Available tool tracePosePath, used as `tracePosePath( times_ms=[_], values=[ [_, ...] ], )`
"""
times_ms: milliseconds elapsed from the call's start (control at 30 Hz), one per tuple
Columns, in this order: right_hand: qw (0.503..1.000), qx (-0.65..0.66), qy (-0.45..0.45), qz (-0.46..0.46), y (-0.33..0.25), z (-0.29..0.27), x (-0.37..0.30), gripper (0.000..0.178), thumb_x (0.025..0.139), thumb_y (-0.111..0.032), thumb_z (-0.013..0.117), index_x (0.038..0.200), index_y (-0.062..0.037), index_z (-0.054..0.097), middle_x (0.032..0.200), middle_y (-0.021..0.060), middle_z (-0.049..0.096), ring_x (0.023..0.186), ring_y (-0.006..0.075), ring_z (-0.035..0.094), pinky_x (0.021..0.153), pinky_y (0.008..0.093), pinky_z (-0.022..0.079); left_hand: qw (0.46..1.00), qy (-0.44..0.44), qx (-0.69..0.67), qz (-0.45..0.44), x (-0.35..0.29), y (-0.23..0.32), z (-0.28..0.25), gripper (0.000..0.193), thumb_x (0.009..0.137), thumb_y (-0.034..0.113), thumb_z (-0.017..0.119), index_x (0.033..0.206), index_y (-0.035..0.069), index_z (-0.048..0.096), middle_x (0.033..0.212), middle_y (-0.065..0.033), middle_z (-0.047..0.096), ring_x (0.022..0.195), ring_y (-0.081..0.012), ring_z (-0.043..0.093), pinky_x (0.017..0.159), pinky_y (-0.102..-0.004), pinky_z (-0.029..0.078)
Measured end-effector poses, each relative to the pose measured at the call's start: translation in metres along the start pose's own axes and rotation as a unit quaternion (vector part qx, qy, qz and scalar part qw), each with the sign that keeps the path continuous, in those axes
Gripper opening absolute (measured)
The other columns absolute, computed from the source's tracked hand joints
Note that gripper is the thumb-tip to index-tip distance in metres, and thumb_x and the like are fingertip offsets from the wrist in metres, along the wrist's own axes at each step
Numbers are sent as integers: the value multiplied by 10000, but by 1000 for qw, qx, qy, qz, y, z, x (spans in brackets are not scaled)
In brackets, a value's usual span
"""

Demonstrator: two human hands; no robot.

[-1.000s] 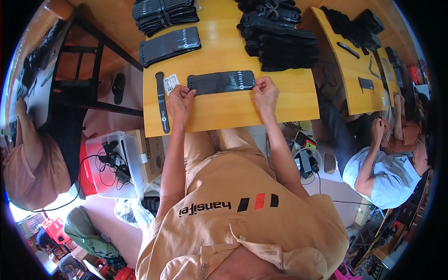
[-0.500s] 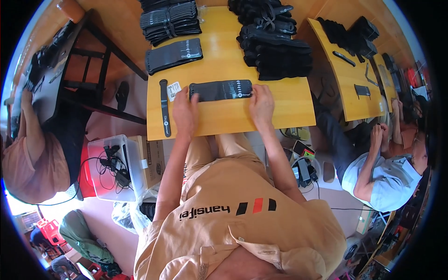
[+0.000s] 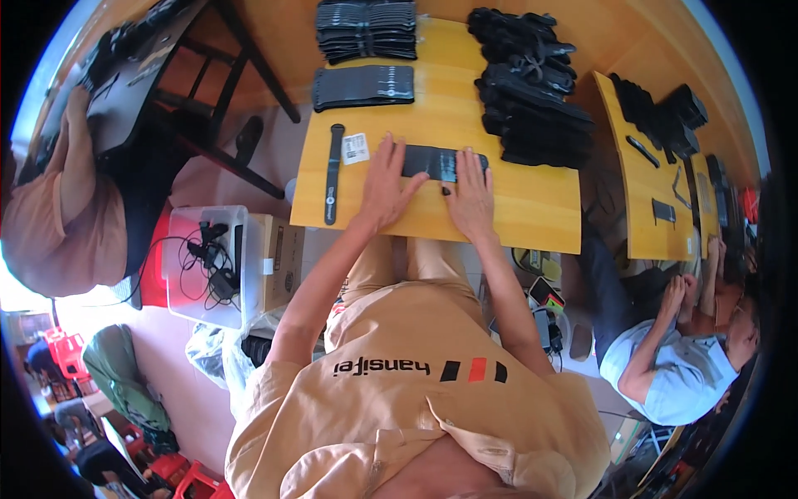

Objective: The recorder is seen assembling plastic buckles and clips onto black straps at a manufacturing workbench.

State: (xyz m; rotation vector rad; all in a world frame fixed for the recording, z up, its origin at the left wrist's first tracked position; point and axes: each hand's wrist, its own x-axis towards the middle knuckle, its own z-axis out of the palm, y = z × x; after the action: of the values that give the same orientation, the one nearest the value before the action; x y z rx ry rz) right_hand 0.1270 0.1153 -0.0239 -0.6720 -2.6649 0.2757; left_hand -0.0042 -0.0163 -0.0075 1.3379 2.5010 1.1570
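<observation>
Reference landmark: the yellow table (image 3: 532, 208). All positions below are given relative to it.

Your left hand (image 3: 384, 187) and right hand (image 3: 470, 193) both lie flat, palms down, near the front middle of the table. The fingers (image 3: 391, 154) are spread, not curled, and press on the 2 ends of a flat black pack (image 3: 434, 163). Neither hand encloses it; contact is by pressure from above only. Whether any fingertip hooks under an edge cannot be told.

Hazards from this position:

1. Slip. The pack is held by downward pressure alone. Uneven force from 1 hand would probably slide or skew it across the smooth tabletop.
2. Displacement of nearby items. A white label (image 3: 356, 148) lies just beside your left hand, and a long black strap (image 3: 332, 173) lies near the table's left edge. A sideways sweep of the left hand could push either off that edge.
3. Stack collapse. A heap of black items (image 3: 532, 100) stands on the table's right rear portion, close to the pack's right end. A push to the right could topple it.
4. Mixing. 2 tidy stacks of black packs (image 3: 364, 85) sit at the table's rear, well apart from your hands. Keep the pack clear of them.
</observation>
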Motion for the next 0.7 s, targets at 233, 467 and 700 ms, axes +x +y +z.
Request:
tracePosePath(
  times_ms=[233,467,700],
  values=[
    [979,134,153,6,4,-9,-8,318,830,-83,549,1134,7,527,1159,185,504,1163,378,418,978,456,324,947,104,192,-235,-57,-26,-73,466,749,202,664,1112,-15,470,1083,-213,501,984,-371,522,800,-451,430],
    [974,165,151,-27,-14,-26,-25,165,774,9,550,927,7,612,952,145,571,1037,348,498,909,423,385,949,98,70,-290,-74,-63,-83,200,716,129,660,848,9,571,607,-65,562,528,-256,564,529,-369,469],
    [927,370,19,-59,-75,-81,-30,256,688,53,639,938,8,609,928,139,569,904,310,566,758,351,472,776,9,-525,-351,-63,14,-104,171,757,38,596,926,25,580,591,8,537,399,-29,450,322,-170,319]
  ],
)
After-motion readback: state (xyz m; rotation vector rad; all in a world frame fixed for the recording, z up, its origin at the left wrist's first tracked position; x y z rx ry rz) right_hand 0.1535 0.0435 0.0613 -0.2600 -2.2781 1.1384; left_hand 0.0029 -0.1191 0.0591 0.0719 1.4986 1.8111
